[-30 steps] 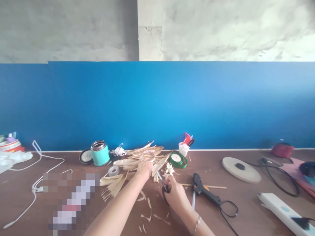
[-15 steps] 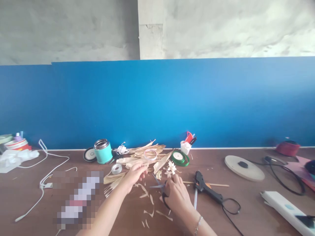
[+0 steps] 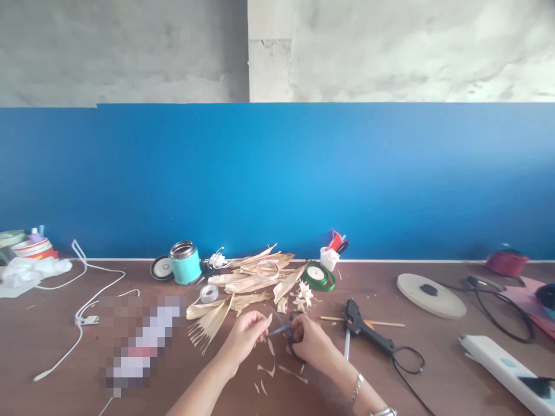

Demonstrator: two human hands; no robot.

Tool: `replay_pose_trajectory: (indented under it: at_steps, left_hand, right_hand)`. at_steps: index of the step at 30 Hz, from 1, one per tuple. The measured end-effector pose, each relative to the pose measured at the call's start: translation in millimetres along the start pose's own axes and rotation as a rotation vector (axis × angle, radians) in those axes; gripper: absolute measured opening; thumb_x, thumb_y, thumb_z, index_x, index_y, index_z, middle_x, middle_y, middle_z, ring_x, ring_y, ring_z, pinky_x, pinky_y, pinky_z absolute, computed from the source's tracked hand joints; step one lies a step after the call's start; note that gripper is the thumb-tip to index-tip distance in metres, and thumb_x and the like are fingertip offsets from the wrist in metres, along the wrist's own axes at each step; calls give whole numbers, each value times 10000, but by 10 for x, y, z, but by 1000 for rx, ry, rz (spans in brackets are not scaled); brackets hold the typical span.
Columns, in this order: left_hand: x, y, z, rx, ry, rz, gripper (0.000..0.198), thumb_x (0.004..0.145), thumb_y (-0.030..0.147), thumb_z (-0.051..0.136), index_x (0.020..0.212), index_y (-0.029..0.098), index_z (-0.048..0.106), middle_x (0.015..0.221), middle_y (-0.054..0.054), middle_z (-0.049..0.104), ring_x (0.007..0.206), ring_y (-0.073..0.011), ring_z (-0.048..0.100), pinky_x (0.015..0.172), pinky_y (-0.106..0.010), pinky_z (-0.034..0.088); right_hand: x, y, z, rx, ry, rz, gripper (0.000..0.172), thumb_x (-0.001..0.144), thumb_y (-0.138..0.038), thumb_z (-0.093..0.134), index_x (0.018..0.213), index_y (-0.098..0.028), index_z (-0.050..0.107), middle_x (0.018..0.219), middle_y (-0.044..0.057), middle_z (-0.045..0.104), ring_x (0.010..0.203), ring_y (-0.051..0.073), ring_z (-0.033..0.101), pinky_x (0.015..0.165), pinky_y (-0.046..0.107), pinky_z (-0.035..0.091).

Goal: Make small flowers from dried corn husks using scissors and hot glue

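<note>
My left hand (image 3: pixel 248 336) pinches a small pale strip of dried corn husk (image 3: pixel 270 318) between thumb and fingers. In my right hand (image 3: pixel 310 341) is a pair of scissors (image 3: pixel 280 330), blades apart and pointing left toward the strip. Whether the blades touch it, I cannot tell. Thin husk scraps (image 3: pixel 269 365) lie on the table beneath the hands. Behind them are a fringed piece of husk (image 3: pixel 212 325), a pile of dry husks (image 3: pixel 243 280) and pale husk flowers (image 3: pixel 303 296).
A black glue gun (image 3: pixel 366 329) lies right of my hands over a thin wooden stick (image 3: pixel 390 324). Further back stand green ribbon (image 3: pixel 319 277), a white cup with pens (image 3: pixel 329 258), clear tape (image 3: pixel 208 293) and a turquoise jar (image 3: pixel 185 264). A power strip (image 3: pixel 498 364) sits at right.
My left hand has come back from the husks toward the scissors, now pinching a small husk strip. The fringed husk shows more fully. My right hand stays nearly in place with the scissors.
</note>
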State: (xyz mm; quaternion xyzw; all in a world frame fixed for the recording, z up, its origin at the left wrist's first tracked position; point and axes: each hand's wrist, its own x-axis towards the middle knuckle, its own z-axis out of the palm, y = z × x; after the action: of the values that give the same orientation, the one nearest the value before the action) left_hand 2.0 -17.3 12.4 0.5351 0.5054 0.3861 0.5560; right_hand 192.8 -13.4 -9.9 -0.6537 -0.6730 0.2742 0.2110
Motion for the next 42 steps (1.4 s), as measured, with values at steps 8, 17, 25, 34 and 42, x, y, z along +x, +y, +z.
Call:
replay_pose_trajectory:
  at_steps: [8,17,25,34,42]
  left_hand:
    - [-19,26,16,32,16,80,262,752,438,580,722,185,521,670,12,600,589,-122,532,522,-219,354]
    - [-78,-63,83,-174,-59,170,275,817,482,547,814,207,557,929,-9,610,979,-190,544,877,-283,397]
    - [-144,-43,264,-583,-198,46,312,731,451,680,721,181,524,698,33,484,628,-103,519,672,-258,459]
    - [-175,13,277,-647,-193,100,282,736,450,679,738,192,564,757,9,547,644,-113,530,634,-250,464]
    - [-148,50,214,-683,-143,65,289,738,447,676,760,192,542,935,-25,626,584,-105,576,552,-258,480]
  right_hand:
    - [-13,-40,12,123,121,16,246,564,-90,574,739,-213,452,536,-72,487,527,120,457,500,218,290]
    - [-120,-293,34,942,-132,-197,466,549,-408,768,624,-220,349,531,-93,417,447,53,316,434,188,252]
    - [-109,-274,80,831,-28,-159,536,494,-478,823,551,-202,367,450,-98,393,439,52,311,411,183,227]
    - [-87,-195,38,1077,-385,-145,496,525,-451,833,756,-205,469,540,-47,605,344,53,430,330,149,249]
    - [-107,-143,-58,1166,-526,-87,422,570,-351,835,851,-159,586,623,-14,636,399,34,472,385,134,300]
